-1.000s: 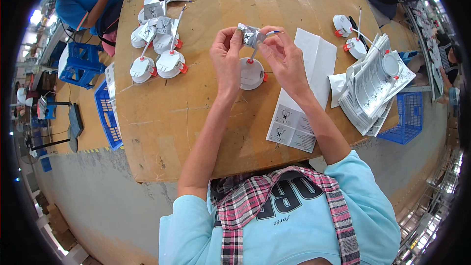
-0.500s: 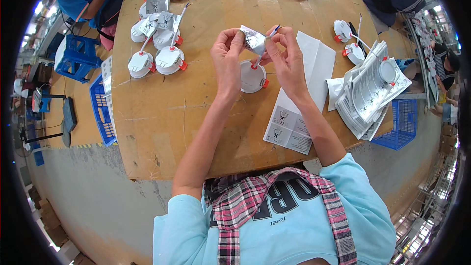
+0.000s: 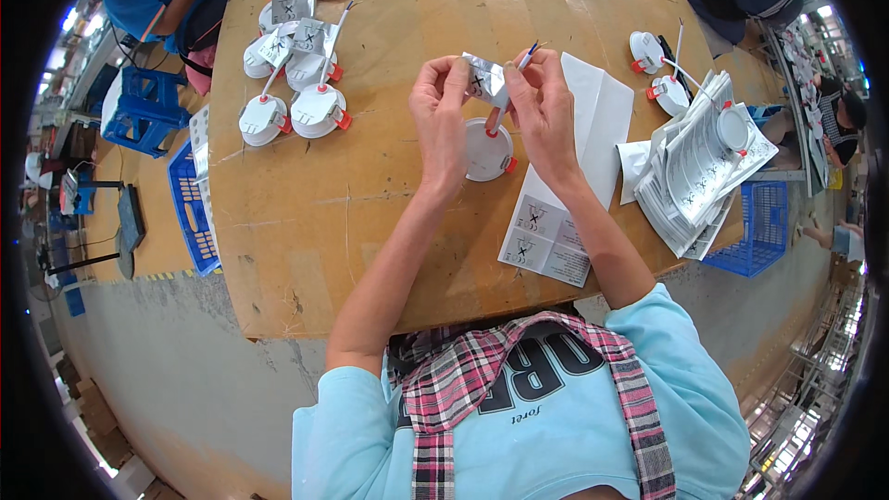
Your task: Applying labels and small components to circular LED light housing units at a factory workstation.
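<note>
My left hand (image 3: 441, 125) is closed, pinching the left end of a silver printed label (image 3: 484, 81) between thumb and fingertips. The fingers of my right hand (image 3: 548, 125) are closed on the label's other end, together with the cable (image 3: 529, 56) of a lamp. Its bare wire tips stick out above my right thumb; whether the label is stuck round it, I cannot tell. Just below my hands a round white downlight (image 3: 487, 156) with red clips lies on the table. Beside my right forearm is a partly used label sheet (image 3: 546, 239).
Several labelled downlights (image 3: 318, 113) lie at the left, with more at the far edge. At the right are two downlights (image 3: 668, 95) and a stack of label sheets (image 3: 690, 167), a lamp on top. Blue crates (image 3: 757, 227) stand beside the table (image 3: 306, 222). Other people sit at the far corners.
Both hands have shifted slightly, the left one rightward and closer to the right. The label has turned a little, and the downlight below has slid right.
</note>
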`<state>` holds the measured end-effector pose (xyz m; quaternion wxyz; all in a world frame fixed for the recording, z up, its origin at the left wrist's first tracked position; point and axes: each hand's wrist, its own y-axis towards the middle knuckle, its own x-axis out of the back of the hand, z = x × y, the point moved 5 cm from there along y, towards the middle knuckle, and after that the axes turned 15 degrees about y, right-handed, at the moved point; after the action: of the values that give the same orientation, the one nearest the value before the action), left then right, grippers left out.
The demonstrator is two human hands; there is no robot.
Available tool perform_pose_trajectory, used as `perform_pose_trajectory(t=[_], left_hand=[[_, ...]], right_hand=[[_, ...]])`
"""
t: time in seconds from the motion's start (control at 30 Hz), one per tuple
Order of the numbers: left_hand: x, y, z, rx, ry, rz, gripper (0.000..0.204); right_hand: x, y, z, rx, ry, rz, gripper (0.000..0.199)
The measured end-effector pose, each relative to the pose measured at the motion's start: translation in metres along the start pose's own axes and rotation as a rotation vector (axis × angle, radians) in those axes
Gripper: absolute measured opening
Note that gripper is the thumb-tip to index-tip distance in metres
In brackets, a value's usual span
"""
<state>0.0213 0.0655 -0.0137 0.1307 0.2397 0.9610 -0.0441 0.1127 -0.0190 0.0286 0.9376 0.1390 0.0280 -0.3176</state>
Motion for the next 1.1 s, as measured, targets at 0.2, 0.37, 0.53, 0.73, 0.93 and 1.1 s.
perform_pose_trajectory(t=[0.2,0.37,0.53,0.73,0.93,1.1], left_hand=[[-0.002,0.002,0.001,0.053,0.093,0.042,0.019],[-0.002,0.002,0.003,-0.002,0.11,-0.001,0.017],[-0.001,0.001,-0.001,-0.053,0.087,-0.062,0.019],[-0.002,0.0,-0.002,-0.074,0.111,-0.039,0.017],[-0.007,-0.001,-0.005,-0.045,0.134,0.003,0.018],[-0.013,-0.001,-0.008,-0.022,0.029,0.081,0.017]], right_hand=[[0.002,0.001,0.001,-0.054,-0.074,-0.021,0.024],[0.004,0.002,-0.006,-0.042,-0.051,-0.04,0.024],[0.007,0.002,-0.008,-0.089,0.005,-0.043,0.028],[0.007,0.001,-0.015,-0.147,0.14,-0.098,0.035],[0.002,0.004,-0.01,-0.218,0.237,0.012,0.031],[0.001,0.001,-0.018,-0.339,0.513,0.013,0.029]])
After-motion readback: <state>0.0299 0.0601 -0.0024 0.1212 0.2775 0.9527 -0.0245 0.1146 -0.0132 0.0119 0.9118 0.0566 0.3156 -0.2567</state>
